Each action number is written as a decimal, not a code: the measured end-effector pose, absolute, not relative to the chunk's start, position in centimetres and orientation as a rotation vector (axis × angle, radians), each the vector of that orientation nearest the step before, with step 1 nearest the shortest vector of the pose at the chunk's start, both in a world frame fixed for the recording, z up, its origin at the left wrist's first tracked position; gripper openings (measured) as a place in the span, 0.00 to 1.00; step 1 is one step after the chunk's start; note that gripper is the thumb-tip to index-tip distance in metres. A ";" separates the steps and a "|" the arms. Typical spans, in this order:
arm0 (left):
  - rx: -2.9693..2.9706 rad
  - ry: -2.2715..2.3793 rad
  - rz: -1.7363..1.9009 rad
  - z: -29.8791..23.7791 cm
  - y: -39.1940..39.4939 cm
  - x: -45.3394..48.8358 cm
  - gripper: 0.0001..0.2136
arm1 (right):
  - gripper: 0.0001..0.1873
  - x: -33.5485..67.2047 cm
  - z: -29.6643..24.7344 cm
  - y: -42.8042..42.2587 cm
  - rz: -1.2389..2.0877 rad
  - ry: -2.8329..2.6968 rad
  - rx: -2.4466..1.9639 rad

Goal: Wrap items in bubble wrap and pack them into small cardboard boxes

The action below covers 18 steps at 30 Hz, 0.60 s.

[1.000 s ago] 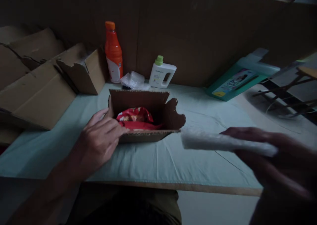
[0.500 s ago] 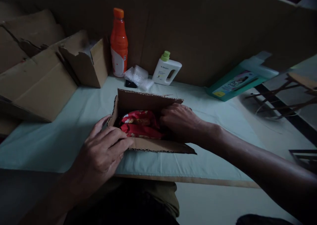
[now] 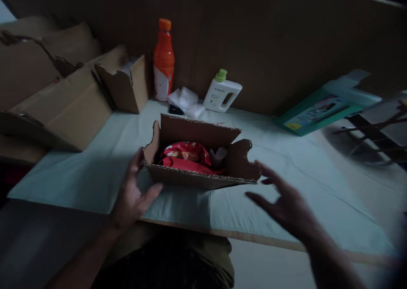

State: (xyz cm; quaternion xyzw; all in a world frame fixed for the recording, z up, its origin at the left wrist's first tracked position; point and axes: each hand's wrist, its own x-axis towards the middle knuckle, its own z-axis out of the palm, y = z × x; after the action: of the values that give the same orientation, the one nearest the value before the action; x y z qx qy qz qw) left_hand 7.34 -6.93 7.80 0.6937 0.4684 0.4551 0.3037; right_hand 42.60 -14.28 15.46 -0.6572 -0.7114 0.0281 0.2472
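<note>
Cardboard box (image 3: 190, 179) stands open at the centre of the frame, framed by two relaxed hands, fingers spread and holding nothing. The left hand (image 3: 135, 191) flanks its left end, the right hand (image 3: 282, 200) its right front corner; whether any fingertip brushes the board cannot be told.

Level, even pressure low on both end walls would probably steady the box best; a pinch on the notched right end could bend it. Keeping fingers clear of the contents should avoid creasing them.

Inside lies a glossy, rumpled red packet (image 3: 187, 162), soft-looking and rounded on top, with a small pale object (image 3: 218, 157) beside it, too dim to identify. Raw corrugation shows along the box's ragged rims.

A smooth, pale green cloth (image 3: 286, 166) drapes the bench (image 3: 254, 238), faintly creased. Toward the upper middle of the frame, crinkled bubble wrap (image 3: 187, 102) lies between a slender orange bottle (image 3: 164, 60) and a squat white bottle (image 3: 219, 96) with a looped handle. A translucent green jug (image 3: 321, 106) tilts at upper right; matte brown cartons (image 3: 63, 119) crowd the upper left.
</note>
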 end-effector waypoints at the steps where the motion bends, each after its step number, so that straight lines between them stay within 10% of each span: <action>1: 1.787 1.204 1.151 6.9 -6.6 7.7 0.34 | 0.31 41.9 13.2 -13.7 0.199 -1.944 -1.767; 18: 1.406 1.256 1.385 7.1 -5.6 10.3 0.23 | 0.19 38.0 11.1 -7.6 0.445 -1.771 -1.638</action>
State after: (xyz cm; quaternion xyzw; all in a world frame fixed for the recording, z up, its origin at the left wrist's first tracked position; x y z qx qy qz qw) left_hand 10.27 -5.62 7.08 0.5533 0.4944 0.5452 0.3902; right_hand 38.00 -7.62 11.15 -0.6284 -0.6796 0.1707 0.3377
